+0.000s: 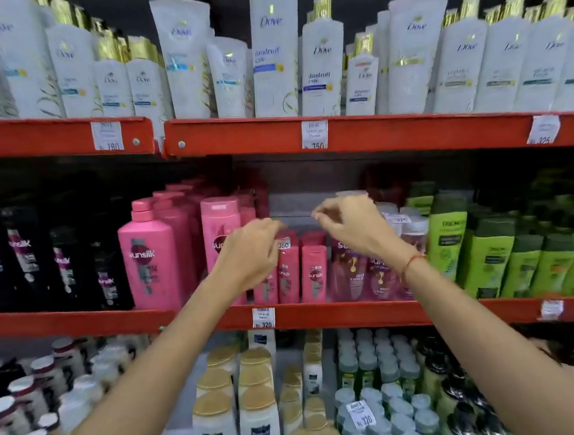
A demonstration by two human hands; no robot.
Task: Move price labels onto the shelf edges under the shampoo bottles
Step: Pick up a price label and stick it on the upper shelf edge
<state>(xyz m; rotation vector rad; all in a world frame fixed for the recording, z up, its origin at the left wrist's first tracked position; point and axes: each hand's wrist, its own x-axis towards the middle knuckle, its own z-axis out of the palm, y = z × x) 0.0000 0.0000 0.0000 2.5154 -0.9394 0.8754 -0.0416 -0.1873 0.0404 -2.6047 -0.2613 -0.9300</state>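
While both hands sit raised in front of the middle shelf, left hand (pixel 250 254) has fingers curled together, pinch contents can't tell; right hand (pixel 348 226) fingertips pressed together, nothing clearly visible between them. Small paper label reading 350 (pixel 283 244) rests on the small pink Sunsilk bottles (pixel 300 271), just beside the left hand. Red metal shelf edge (pixel 355 313) below carries a 320 label (pixel 263 318). Open gap behind the hands, above the short bottles. Upper shelf: glossy white Dove bottles (pixel 276 53), 350 tag (pixel 314 135) on its edge.
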